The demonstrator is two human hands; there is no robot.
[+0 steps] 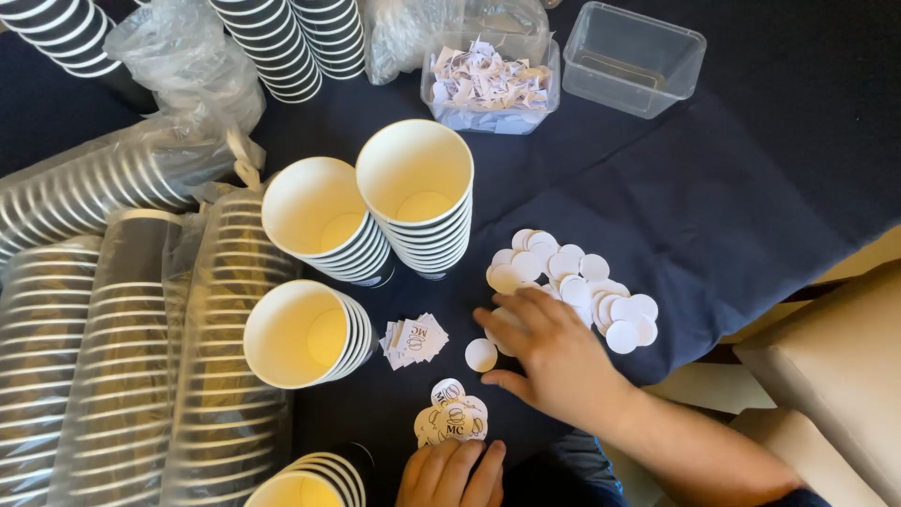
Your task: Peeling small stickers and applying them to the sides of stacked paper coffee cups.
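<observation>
My right hand (pixel 554 352) lies palm down on the dark blue cloth (pixel 732 197), fingers spread and open, fingertips on the edge of the heap of plain white round stickers (pixel 572 282), gripping nothing; one lone white disc (pixel 481 354) sits just beside my thumb. My left hand (pixel 450 474) is at the bottom edge, fingers curled loosely, just below a small pile of printed round stickers (pixel 452 421); I cannot tell whether it holds anything. A little stack of printed square labels (pixel 415 339) lies between the discs and the stacks of striped paper cups (pixel 375 211); more cups lie in plastic sleeves (pixel 131 357) to my left; a tub of paper scraps (pixel 490 86) and an empty clear tub (pixel 631 58) stand at the far side.
</observation>
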